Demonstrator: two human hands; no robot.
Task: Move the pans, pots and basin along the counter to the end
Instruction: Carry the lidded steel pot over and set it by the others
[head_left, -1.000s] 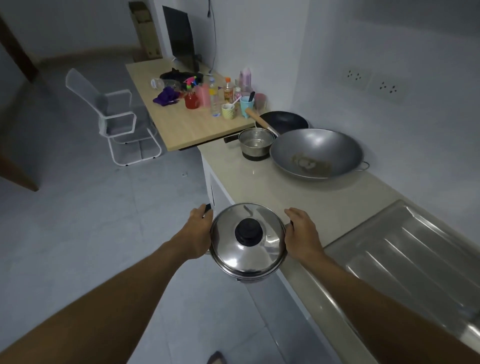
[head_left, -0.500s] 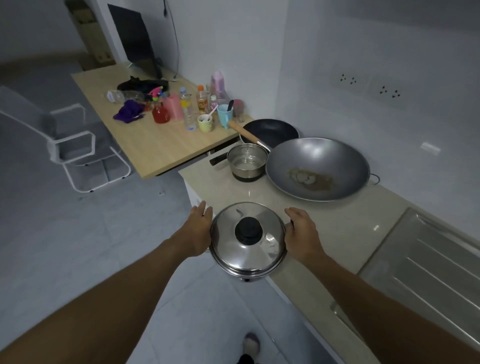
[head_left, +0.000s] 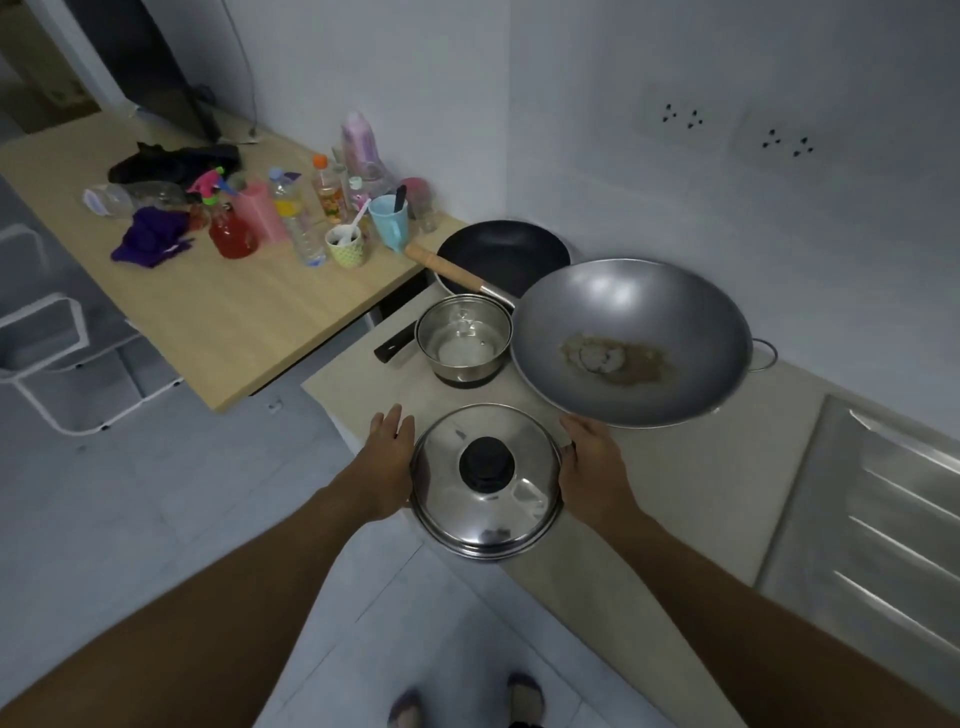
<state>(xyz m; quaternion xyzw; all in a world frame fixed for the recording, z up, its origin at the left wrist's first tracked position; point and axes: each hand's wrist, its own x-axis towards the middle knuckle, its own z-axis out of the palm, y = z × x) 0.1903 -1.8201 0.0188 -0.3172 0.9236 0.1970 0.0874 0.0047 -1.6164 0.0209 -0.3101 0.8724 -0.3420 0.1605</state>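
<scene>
A steel lidded pot (head_left: 485, 480) with a black knob is held between my left hand (head_left: 388, 462) and my right hand (head_left: 592, 467), one on each side handle, at the front edge of the beige counter (head_left: 670, 467). Beyond it a large grey wok (head_left: 631, 340) with brown residue sits on the counter. To the wok's left stands a small steel saucepan (head_left: 462, 338) with a black handle. Behind both lies a black frying pan (head_left: 501, 254) with a wooden handle, at the counter's far end by the wall corner.
A wooden table (head_left: 218, 312) adjoins the counter's far end, crowded with bottles, cups (head_left: 389, 221) and purple cloth (head_left: 150, 241). A steel sink drainboard (head_left: 883, 519) lies to the right. A white chair (head_left: 47, 353) stands at left. My feet show on the grey floor below.
I have walked toward the counter's far end carrying the pot; the wok, saucepan and frying pan are now much closer. The pot stays gripped between both hands.
</scene>
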